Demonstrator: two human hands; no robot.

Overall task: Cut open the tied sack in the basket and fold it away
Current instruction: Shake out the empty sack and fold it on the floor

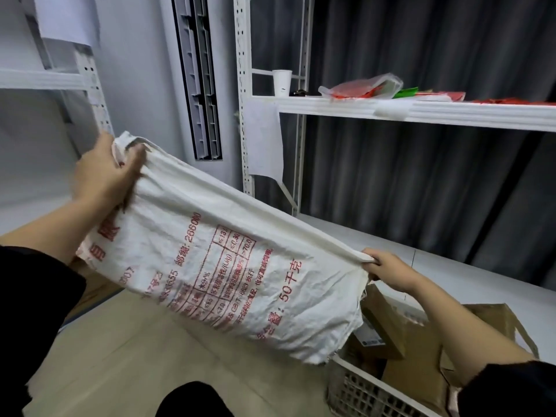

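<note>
Sack (228, 266) up in the air, stretched wide between both hands, clear of the floor and hanging just above the near corner of the basket (358, 386) at lower right. Left hand (103, 173) has the bunched upper end, fingers clamped tight on the gathered cloth. Right hand (388, 269) grips the opposite top corner, fingers curled shut on the pulled-taut edge. Between them the top edge runs as one straight slanting fold, high on the left, low on the right; the lower edge dangles loose and slightly frayed.

Open room below: bare pale floor (135, 356) under the sack, nothing on it. Tighter at the sides, with white metal shelving (421, 112) behind on the right and another rack on the left.

Cloth is white woven stuff, crumpled and creased all over, limp and flat. Red printing covers the facing side: a ruled table, rows of characters, "50" near the right end.

The basket is white plastic lattice, with brown cardboard boxes (415, 350) inside. A paper cup (282, 82) stands on the shelf.
</note>
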